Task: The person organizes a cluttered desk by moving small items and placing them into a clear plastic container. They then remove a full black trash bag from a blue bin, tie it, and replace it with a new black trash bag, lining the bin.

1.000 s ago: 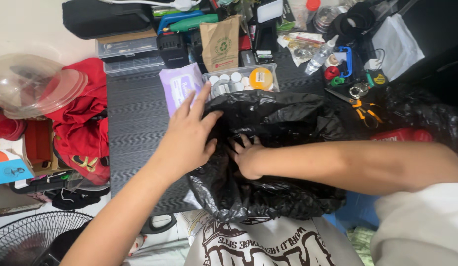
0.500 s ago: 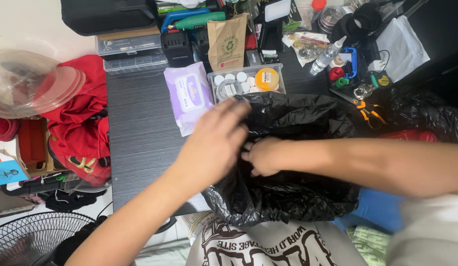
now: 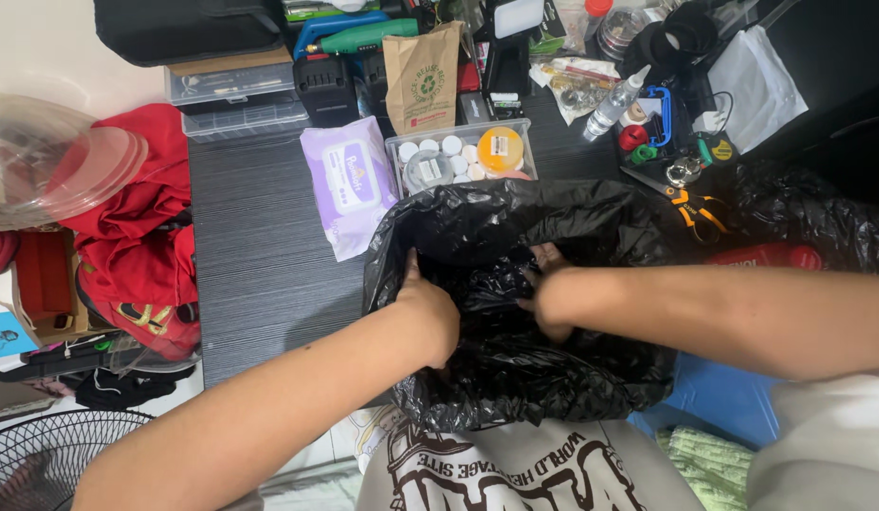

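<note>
At desk's near edge | black plastic bag (image 3: 515,378) is seen slumped, mouth opened upward | left hand (image 3: 426,312) closed on left rim, right hand (image 3: 545,293) gripping film inside mouth | hands near, opening between them | wipes pack (image 3: 348,185) just beyond.

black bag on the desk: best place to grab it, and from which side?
Probably the crumpled rim of the black plastic bag, taken from the near side with a pinch on each lip. The mouth gapes upward and the film is limp, so only gathered folds give purchase. The left hand and right hand already grip there.
</note>
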